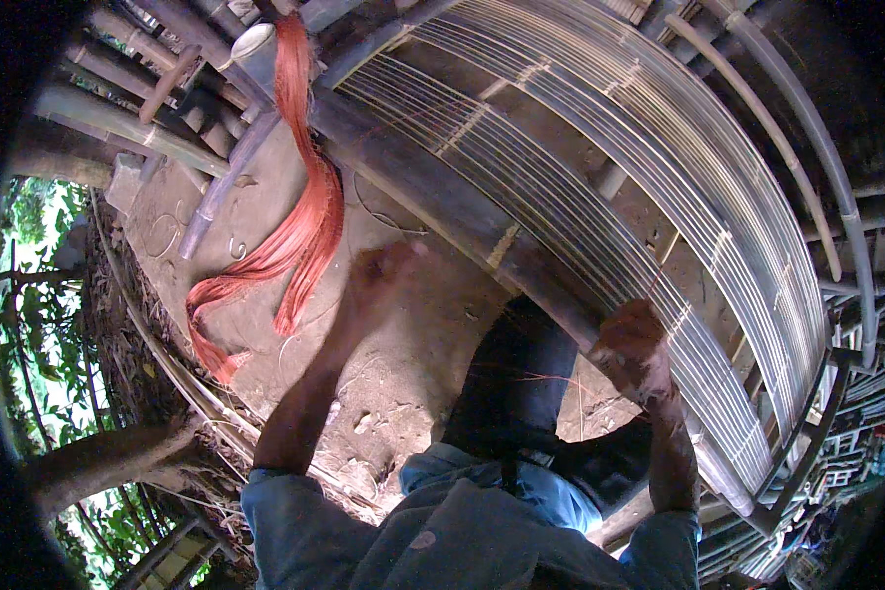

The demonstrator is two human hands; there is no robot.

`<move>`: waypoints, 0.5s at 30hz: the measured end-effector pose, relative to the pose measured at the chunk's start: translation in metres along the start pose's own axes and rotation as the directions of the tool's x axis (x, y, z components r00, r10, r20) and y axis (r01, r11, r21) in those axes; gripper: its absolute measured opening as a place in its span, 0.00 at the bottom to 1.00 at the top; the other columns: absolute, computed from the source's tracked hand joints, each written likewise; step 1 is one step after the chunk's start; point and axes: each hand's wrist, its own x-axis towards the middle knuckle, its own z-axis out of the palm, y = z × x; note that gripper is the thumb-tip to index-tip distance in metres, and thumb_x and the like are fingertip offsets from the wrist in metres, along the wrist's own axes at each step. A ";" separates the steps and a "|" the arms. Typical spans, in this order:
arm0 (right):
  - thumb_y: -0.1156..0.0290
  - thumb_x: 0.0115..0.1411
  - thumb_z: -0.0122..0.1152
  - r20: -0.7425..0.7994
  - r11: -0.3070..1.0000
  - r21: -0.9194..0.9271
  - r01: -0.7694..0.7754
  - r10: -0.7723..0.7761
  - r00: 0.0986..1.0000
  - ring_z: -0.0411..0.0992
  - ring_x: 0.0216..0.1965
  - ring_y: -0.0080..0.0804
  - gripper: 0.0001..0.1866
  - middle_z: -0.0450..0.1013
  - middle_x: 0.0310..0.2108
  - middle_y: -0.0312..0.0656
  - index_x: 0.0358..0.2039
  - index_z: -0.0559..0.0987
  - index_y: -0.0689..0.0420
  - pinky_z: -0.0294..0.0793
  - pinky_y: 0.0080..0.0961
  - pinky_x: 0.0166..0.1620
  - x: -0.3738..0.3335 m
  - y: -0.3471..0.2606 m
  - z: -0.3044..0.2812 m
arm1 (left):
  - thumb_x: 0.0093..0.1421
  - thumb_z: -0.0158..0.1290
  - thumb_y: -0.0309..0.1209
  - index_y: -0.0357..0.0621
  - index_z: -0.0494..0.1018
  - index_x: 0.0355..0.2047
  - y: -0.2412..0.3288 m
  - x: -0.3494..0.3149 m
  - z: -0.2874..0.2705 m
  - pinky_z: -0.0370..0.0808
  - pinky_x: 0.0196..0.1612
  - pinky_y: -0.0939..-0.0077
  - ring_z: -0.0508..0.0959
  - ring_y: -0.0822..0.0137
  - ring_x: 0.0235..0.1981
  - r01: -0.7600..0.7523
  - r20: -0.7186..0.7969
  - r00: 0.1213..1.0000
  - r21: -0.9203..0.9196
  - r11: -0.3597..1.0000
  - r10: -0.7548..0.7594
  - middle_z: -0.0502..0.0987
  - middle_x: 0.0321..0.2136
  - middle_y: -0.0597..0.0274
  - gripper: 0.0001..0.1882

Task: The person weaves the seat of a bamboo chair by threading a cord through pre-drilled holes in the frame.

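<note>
My right hand (635,339) is closed at the near edge of a slatted bamboo panel (560,258), its fingers curled by the thick bamboo pole (433,197) that borders it. What those fingers hold, if anything, is hidden. A thin red strand (551,377) shows below that hand, in front of my dark trouser leg. My left hand (388,270) is raised over the dirt floor, left of the pole, and smeared by motion, so its grip cannot be made out. Light ties (462,128) cross the narrow slats in rows.
A long hank of red-orange fibre (315,197) hangs from the bamboo framework at upper left and trails down in two tails. Bamboo poles (138,128) stack behind it. A thick log (108,462) and foliage lie at far left. More poles (816,108) curve along the right.
</note>
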 end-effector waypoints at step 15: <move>0.75 0.50 0.74 -0.190 0.992 0.011 -0.125 0.125 0.974 0.80 0.37 0.44 0.10 0.81 0.34 0.47 0.33 0.83 0.59 0.79 0.37 0.45 0.125 0.016 0.062 | 0.61 0.62 0.27 0.40 0.75 0.51 -0.040 0.102 -0.094 0.76 0.37 0.77 0.79 0.72 0.33 -0.045 0.149 0.987 -0.128 0.991 0.064 0.79 0.34 0.65 0.18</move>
